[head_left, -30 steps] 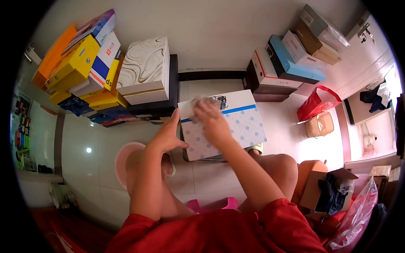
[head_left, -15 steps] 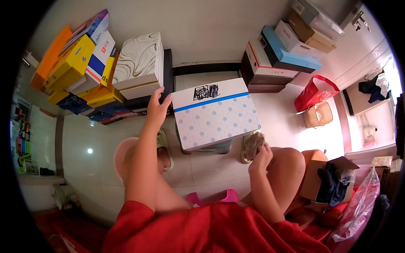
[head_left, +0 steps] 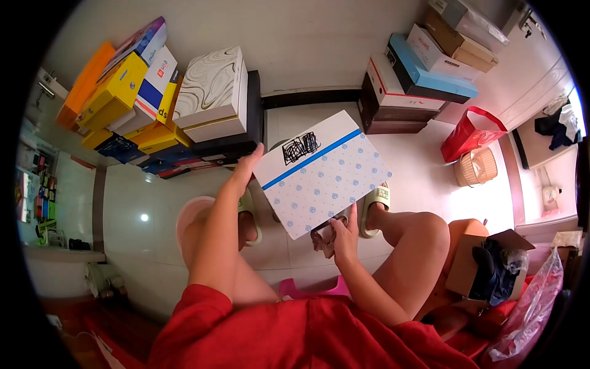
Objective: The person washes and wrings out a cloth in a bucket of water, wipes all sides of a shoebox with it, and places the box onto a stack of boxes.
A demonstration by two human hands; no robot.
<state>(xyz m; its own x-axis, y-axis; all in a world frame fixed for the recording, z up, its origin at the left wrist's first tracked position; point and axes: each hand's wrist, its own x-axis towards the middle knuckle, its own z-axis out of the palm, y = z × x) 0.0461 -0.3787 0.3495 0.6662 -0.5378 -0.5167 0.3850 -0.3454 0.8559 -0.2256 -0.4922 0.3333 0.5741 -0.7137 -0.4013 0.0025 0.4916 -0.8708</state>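
A white cardboard box (head_left: pixel 329 175) with a blue stripe, small blue prints and a black scribble is turned askew in front of me. My left hand (head_left: pixel 248 163) grips its left corner, with some of its fingers hidden by the box edge. At the box's near edge is my right hand (head_left: pixel 345 234), closed around a crumpled brownish cloth (head_left: pixel 324 240) and touching the box with its fingers. Whatever supports the box underneath is mostly hidden.
Stacked shoe boxes (head_left: pixel 215 92) line the wall at left, and another stack (head_left: pixel 424 67) stands at right. Beside that are a red bag (head_left: pixel 470 135) and a woven basket (head_left: pixel 476 167). Near my right knee sits an open carton (head_left: pixel 461 270). A pink stool (head_left: pixel 313 287) shows below me.
The box has turned counterclockwise, its right end swinging away. My right hand has moved left with the cloth to the near edge. My left hand has shifted down onto the left corner.
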